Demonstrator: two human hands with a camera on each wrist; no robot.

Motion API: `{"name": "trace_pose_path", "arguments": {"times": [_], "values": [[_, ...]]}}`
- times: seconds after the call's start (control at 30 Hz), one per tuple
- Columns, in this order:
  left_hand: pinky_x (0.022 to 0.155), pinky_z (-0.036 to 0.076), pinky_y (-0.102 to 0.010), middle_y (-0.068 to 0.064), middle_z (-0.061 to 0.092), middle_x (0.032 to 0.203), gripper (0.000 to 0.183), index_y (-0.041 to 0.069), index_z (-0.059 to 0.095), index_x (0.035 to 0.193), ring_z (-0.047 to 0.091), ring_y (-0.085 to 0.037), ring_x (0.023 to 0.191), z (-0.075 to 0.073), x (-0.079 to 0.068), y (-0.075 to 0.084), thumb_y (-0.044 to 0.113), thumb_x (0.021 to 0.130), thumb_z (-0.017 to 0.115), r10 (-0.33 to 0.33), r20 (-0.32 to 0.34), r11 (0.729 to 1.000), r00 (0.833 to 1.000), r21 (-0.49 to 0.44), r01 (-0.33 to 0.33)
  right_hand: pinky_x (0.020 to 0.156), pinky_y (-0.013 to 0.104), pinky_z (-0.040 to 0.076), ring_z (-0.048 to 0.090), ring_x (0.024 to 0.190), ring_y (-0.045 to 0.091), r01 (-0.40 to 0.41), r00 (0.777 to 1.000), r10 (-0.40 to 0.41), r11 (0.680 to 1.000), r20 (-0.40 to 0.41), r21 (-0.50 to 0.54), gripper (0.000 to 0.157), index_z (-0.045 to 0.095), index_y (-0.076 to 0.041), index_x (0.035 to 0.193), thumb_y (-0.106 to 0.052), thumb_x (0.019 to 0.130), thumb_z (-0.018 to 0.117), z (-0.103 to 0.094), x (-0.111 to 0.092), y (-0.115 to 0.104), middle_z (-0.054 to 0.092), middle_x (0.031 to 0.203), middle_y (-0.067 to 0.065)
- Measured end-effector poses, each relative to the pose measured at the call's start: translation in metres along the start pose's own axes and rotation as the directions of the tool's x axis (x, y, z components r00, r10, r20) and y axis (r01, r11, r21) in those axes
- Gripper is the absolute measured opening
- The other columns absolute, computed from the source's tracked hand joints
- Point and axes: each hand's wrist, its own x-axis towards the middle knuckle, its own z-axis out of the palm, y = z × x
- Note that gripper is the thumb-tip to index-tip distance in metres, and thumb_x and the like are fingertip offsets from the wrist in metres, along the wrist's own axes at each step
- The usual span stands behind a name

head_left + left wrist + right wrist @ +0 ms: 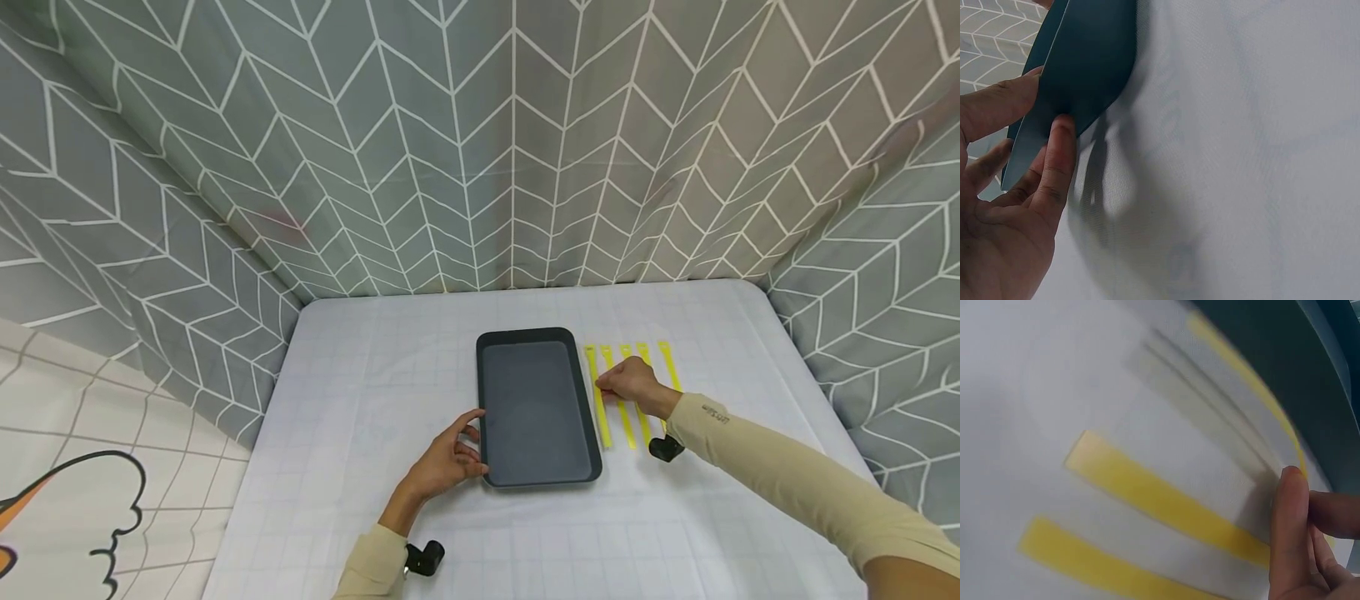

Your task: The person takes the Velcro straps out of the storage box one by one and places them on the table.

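A dark grey rectangular tray (534,408) lies on the white-covered table. Its left side is held by my left hand (441,460), thumb and fingers spread along the rim. In the left wrist view, fingers touch both faces of the tray's wall (1088,56). To the right of the tray, my right hand (632,382) pinches the nearest flat yellow strip (602,421) between thumb and finger. This yellow strip (1254,381) bows up beside the tray in the right wrist view, with its shadow on the cloth. Several more yellow strips (669,362) lie roughly parallel, partly under my right hand.
A white cloth with faint grid lines covers the table (375,358). Grey curtains with white zigzag lines (480,167) stand behind the table and at both sides. White tiling with a cartoon drawing (75,517) is at the lower left.
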Motion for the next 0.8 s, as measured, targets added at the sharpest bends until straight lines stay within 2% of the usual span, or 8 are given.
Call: {"name": "trace_pose_path", "arguments": {"times": [0.2, 0.63, 0.8], "values": [[0.073, 0.054, -0.022, -0.023, 0.048, 0.124, 0.088, 0.011, 0.034, 0.155, 0.062, -0.02, 0.091, -0.0003, 0.0, 0.0, -0.012, 0.08, 0.076, 0.004, -0.009, 1.0, 1.0, 0.002, -0.004, 0.07, 0.024, 0.055, 0.068, 0.062, 0.012, 0.042, 0.999, -0.043, 0.997, -0.018, -0.059, 0.021, 0.074, 0.011, 0.095, -0.008, 0.091, 0.067, 0.0, 0.0016, 0.0007, 0.073, 0.071, 0.008], [0.072, 0.054, -0.023, -0.023, 0.048, 0.125, 0.089, 0.012, 0.035, 0.154, 0.061, -0.021, 0.092, 0.0006, -0.0003, 0.0011, -0.011, 0.08, 0.077, -0.007, -0.008, 1.0, 1.0, -0.021, 0.007, 0.07, 0.025, 0.047, 0.062, 0.059, 0.017, 0.154, 0.986, -0.166, 0.961, -0.031, -0.228, 0.024, 0.075, 0.004, 0.074, -0.01, 0.092, 0.069, -0.0004, -0.0024, -0.0009, 0.069, 0.062, 0.011], [0.072, 0.054, -0.023, -0.022, 0.048, 0.125, 0.089, 0.013, 0.035, 0.155, 0.061, -0.02, 0.091, 0.0009, -0.0005, 0.0014, -0.011, 0.08, 0.077, -0.011, -0.007, 1.0, 1.0, -0.02, 0.011, 0.064, 0.024, 0.046, 0.06, 0.057, 0.015, 0.174, 0.982, -0.188, 0.95, -0.03, -0.26, 0.024, 0.076, 0.002, 0.074, -0.011, 0.092, 0.069, -0.0005, -0.0032, -0.0001, 0.069, 0.061, 0.009]]}}
